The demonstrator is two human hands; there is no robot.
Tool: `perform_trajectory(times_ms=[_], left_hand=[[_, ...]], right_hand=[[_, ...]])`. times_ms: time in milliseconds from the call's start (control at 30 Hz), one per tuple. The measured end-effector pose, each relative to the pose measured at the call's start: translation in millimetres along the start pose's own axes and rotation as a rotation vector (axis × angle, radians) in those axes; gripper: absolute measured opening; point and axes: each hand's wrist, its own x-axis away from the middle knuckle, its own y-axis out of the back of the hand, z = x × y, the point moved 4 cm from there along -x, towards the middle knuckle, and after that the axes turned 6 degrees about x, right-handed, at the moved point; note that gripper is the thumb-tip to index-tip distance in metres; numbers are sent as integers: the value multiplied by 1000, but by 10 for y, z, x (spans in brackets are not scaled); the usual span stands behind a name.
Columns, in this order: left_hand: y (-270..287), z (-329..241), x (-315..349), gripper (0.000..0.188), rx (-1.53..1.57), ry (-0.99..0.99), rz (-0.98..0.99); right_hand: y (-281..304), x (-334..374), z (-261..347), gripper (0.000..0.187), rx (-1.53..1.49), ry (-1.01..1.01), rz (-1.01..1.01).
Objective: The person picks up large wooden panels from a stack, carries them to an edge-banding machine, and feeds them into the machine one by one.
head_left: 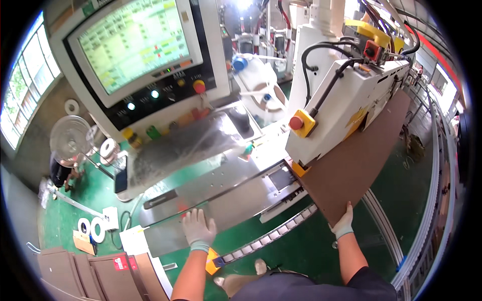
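Green workshop floor (95,188) spreads under us, with rolls of tape (91,228) and a fan (70,135) off to our left and brown panels (100,271) stacked near the lower left corner. Ahead stands a big machine with a control screen (133,42), round buttons below it, and a red stop button (296,122) on a yellow box on the white housing (346,100). Our left hand (198,228), gloved, lies flat with fingers spread on the metal table (221,200) of the machine, holding nothing. Our right hand (344,224), also gloved, is clamped on the near corner of a long brown board (351,160), which lies along the machine beneath the white housing and runs away from us to the right.
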Motion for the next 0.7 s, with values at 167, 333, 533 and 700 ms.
perform_trajectory(times_ms=[167, 333, 533, 700], left_hand=[[-64, -30, -80, 57, 15, 43, 38], [-53, 218, 372, 60, -40, 101, -17], [340, 129, 1340, 63, 63, -62, 126], [1422, 1263, 2837, 36, 60, 395, 148]], right_hand=[[441, -542, -73, 46, -134, 132, -187], [56, 395, -1694, 32, -31, -510, 360], [933, 937, -3190, 27, 530, -774, 195], [1265, 1036, -3537, 32, 1076, -622, 792]])
